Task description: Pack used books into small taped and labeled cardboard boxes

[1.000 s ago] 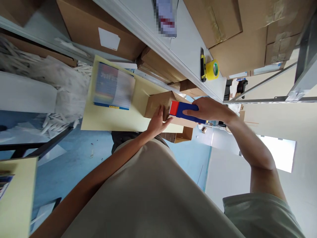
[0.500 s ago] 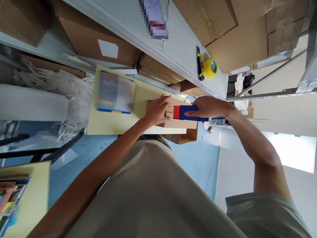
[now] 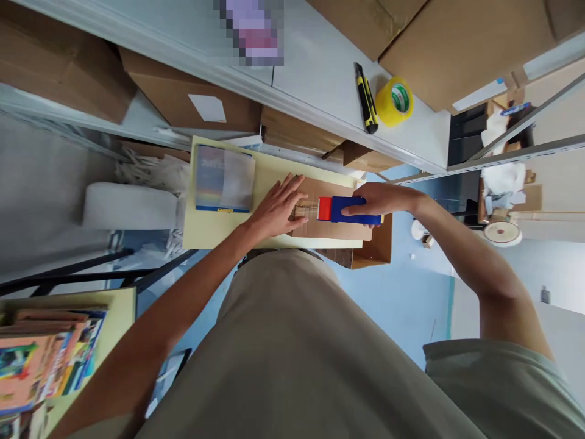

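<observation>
A cardboard box [image 3: 338, 230] lies on the pale yellow tabletop in front of me. My left hand [image 3: 276, 207] rests on its left end, fingers spread, with nothing held. My right hand [image 3: 375, 201] is closed around a blue and red tape dispenser [image 3: 350, 209], whose red end points left over the box top. Between the dispenser and my left fingers, a strip of tape [image 3: 307, 211] shows on the cardboard. My right palm hides part of the dispenser.
A plastic-wrapped book pack [image 3: 223, 178] lies left on the yellow table [image 3: 265, 161]. On the white shelf [image 3: 315, 91] are a utility knife [image 3: 366, 97] and a yellow tape roll [image 3: 395, 101]. An open carton [image 3: 377, 247] stands below right; books [image 3: 50, 353] are stacked lower left.
My left fingers have spread wider and slid slightly left, uncovering more of the tape strip. My right hand keeps its hold on the tape dispenser. The camera view has shifted.
</observation>
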A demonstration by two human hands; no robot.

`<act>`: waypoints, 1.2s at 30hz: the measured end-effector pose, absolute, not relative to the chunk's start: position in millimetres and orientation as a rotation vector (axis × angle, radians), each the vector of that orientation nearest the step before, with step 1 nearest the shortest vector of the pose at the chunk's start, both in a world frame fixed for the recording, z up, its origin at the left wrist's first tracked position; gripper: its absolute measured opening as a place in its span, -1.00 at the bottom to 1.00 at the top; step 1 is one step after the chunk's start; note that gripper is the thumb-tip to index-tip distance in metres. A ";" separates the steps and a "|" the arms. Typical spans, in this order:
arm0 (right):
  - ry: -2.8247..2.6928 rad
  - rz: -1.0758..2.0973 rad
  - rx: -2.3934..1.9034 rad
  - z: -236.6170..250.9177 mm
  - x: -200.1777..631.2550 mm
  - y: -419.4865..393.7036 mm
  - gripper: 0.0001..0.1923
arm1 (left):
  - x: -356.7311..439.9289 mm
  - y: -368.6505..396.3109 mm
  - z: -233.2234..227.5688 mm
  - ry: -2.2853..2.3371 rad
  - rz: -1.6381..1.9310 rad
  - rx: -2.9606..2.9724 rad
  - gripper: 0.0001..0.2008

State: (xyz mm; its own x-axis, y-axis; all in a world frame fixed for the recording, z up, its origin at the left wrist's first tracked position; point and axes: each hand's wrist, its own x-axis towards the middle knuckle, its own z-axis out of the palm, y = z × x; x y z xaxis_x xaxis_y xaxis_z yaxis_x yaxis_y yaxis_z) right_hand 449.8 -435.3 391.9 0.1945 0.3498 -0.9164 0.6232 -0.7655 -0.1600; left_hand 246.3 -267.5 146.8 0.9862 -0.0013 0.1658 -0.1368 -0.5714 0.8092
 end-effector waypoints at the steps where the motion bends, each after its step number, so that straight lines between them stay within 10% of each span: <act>1: 0.953 -1.611 2.225 386.8 452.6 -438.3 -0.21 | 249.4 -266.0 151.5 -0.131 0.152 2.216 -0.40; 15: 1.229 -1.642 2.219 318.8 493.7 -481.1 -0.26 | 271.7 -297.2 164.4 -0.155 -0.238 2.497 0.65; 36: 1.285 -1.726 2.279 321.4 531.3 -535.4 -0.33 | 268.8 -316.7 167.2 -0.116 -0.293 2.611 0.70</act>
